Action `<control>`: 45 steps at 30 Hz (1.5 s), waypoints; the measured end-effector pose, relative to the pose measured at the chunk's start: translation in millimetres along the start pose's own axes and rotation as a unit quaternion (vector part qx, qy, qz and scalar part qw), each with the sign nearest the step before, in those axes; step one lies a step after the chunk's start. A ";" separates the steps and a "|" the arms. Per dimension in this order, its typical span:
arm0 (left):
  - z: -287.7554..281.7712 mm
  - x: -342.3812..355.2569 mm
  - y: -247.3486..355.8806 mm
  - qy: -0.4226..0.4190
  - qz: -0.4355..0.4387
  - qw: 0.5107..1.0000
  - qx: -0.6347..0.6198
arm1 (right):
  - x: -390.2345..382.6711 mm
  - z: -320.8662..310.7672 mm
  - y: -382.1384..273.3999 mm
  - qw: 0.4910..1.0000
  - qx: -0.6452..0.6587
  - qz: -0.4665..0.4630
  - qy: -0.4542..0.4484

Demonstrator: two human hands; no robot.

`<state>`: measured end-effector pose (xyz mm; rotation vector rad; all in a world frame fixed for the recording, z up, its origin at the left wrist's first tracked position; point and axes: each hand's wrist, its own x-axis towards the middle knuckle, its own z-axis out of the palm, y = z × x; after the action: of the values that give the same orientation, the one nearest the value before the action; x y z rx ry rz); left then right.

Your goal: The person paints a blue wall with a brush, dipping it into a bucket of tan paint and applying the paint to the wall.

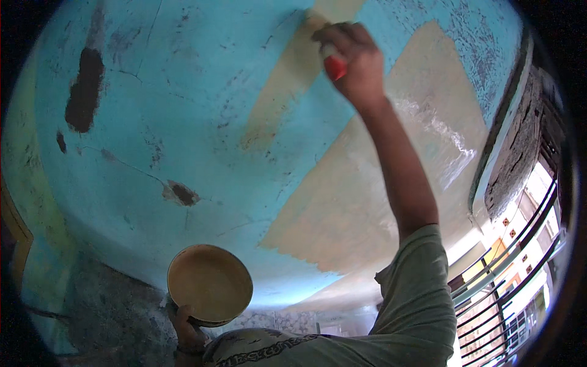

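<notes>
My right hand (pixel 359 64) is raised high against a turquoise wall (pixel 202 110), its fingers wrapped round a paintbrush with a red handle (pixel 334 66). The bristle end (pixel 315 21) meets the wall at a beige streak (pixel 284 85), which slants down and to the left. Low on the left, my left hand (pixel 188 330) grips the edge of a round tub (pixel 211 281). Its inside is coated beige, and what lies at the bottom is hard to make out.
A broad beige patch (pixel 361 189) covers the wall right of the streak. Dark bare spots (pixel 84 92) and cracks mark the turquoise on the left. At the right edge, a window opening with curved dark bars (pixel 495 318) lets in daylight.
</notes>
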<state>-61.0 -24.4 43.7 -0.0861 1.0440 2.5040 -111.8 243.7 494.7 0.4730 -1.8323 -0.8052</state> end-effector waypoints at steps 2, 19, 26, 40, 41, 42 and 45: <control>-8.5 -1.7 -6.1 0.005 -0.006 1.000 -0.006 | -44.5 36.0 -25.3 0.996 -0.040 -0.036 -0.065; -28.4 -7.0 4.9 0.047 0.016 0.998 -0.024 | -59.6 30.8 -65.0 0.999 0.045 0.002 0.003; -41.7 -5.1 5.5 0.068 -0.011 0.997 -0.023 | -210.4 76.1 -211.5 0.923 0.275 -0.027 -0.266; -66.0 -10.7 10.7 0.096 0.006 0.995 -0.039 | -122.2 45.5 -129.0 0.994 0.088 0.061 -0.037; -68.5 -9.2 10.7 0.096 0.007 0.995 -0.039 | -154.3 68.9 -147.7 0.985 0.134 0.079 -0.080; -74.4 -7.5 9.7 0.085 0.009 0.995 -0.047 | -189.8 82.3 -171.1 0.964 0.210 0.081 -0.141; -95.7 -4.5 0.4 0.083 0.009 0.995 -0.046 | -272.6 100.3 -258.6 0.911 0.318 0.022 -0.262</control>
<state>-66.9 -92.3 -23.6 -0.3184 0.9954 2.5969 -109.8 270.5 106.8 0.6637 -2.6110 -0.2851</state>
